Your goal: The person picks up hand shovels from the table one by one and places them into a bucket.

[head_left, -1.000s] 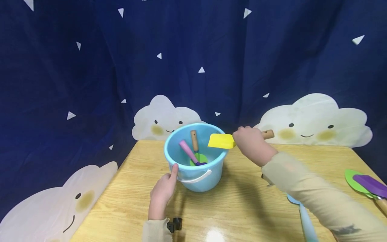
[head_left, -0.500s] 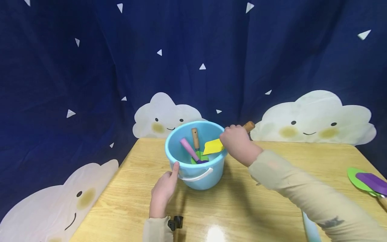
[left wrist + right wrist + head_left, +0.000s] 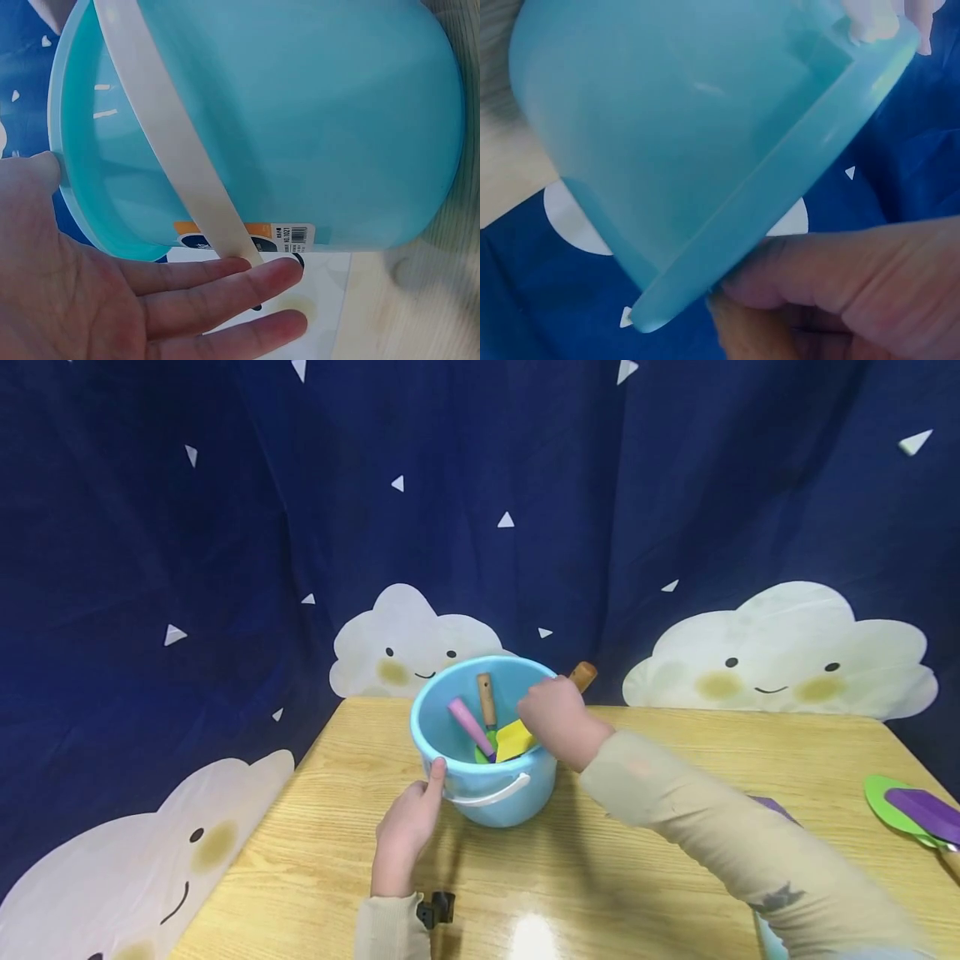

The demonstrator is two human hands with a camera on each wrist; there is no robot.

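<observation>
In the head view my right hand grips a yellow spatula by its wooden handle. Its blade dips inside the light-blue bucket, while the handle end sticks up past the rim. The right wrist view has the thumb and fingers close beside the rim, around the wooden handle. My left hand rests its thumb at the near-left rim; its other fingers are stretched along the bucket's side near the white handle. Inside lie a pink-handled utensil and a wooden-handled green one.
A green utensil and a purple spatula overlap at the table's right side. Under the right sleeve peek a purple edge and a light-blue piece. A dark-blue curtain with clouds hangs behind the wooden table.
My right hand has moved left to the bucket's rim, and the yellow blade has gone from above the rim down inside. My left hand has stayed at the rim.
</observation>
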